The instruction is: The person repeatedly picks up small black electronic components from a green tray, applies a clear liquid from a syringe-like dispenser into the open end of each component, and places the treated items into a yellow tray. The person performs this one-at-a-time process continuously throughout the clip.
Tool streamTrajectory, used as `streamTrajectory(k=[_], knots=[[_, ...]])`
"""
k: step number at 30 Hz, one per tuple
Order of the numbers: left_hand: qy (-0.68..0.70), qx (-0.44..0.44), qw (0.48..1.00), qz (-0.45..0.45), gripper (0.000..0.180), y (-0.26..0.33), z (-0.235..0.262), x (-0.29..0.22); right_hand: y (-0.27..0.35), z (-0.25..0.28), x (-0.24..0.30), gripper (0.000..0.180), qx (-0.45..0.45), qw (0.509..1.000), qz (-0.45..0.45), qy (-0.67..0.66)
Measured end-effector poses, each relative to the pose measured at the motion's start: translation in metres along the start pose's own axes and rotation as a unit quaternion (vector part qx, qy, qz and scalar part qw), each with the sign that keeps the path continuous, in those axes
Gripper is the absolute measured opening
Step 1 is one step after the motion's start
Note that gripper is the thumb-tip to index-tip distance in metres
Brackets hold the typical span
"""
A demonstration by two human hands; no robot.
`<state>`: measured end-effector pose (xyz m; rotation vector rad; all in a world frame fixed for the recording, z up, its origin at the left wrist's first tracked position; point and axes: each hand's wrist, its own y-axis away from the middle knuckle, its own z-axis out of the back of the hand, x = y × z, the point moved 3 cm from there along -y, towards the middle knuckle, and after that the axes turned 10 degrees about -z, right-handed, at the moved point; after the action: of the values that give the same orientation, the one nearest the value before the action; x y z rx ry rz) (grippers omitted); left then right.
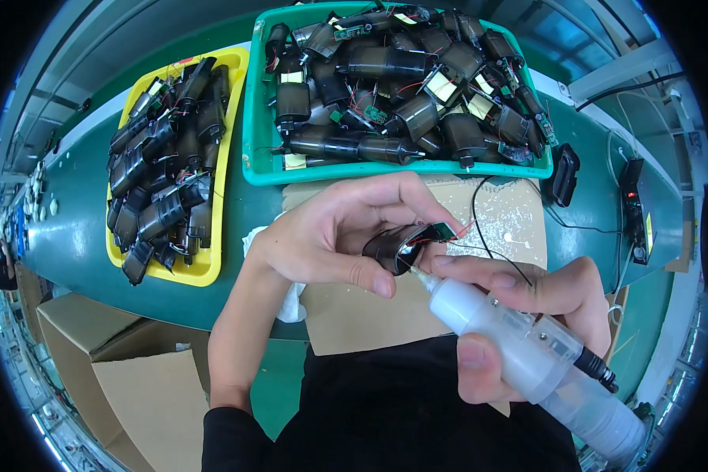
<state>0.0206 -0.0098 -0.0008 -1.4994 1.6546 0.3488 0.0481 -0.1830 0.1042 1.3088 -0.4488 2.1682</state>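
Between the thumb and fingers of my left hand [315, 228] is a dark translucent plastic housing [387, 250], its opening tilted toward my right hand. Thin red and black wires and a small green circuit board [444, 231] stick out of that opening. My right hand [562, 307] is wrapped round a glue dispenser [499, 338] with a whitish, see-through barrel and a black cable fitting. The dispenser's narrow tip is at the edge of the housing; whether it touches cannot be made out. Below both hands lies a brown cardboard sheet [354, 315] with glossy spots.
Behind my hands stands a green tray [255, 118] heaped with similar dark housings; a yellow tray [232, 110] at left holds more. White tissue [293, 307] lies by my left forearm. An open cardboard box [149, 401] is lower left. Right: a black device [633, 208] and cables.
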Motion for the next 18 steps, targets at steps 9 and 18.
streamTrajectory(k=[9, 18], knots=[[-0.006, 0.011, 1.0, -0.001, 0.066, 0.0024, 0.0051, 0.0054, 0.0015, -0.0058, -0.0029, 0.042, -0.017, 0.999, -0.028, 0.015], [0.011, -0.003, 1.0, 0.013, 0.065, 0.0029, 0.0047, 0.0051, 0.0012, -0.0035, -0.0063, 0.043, 0.007, 1.0, -0.009, -0.007]])
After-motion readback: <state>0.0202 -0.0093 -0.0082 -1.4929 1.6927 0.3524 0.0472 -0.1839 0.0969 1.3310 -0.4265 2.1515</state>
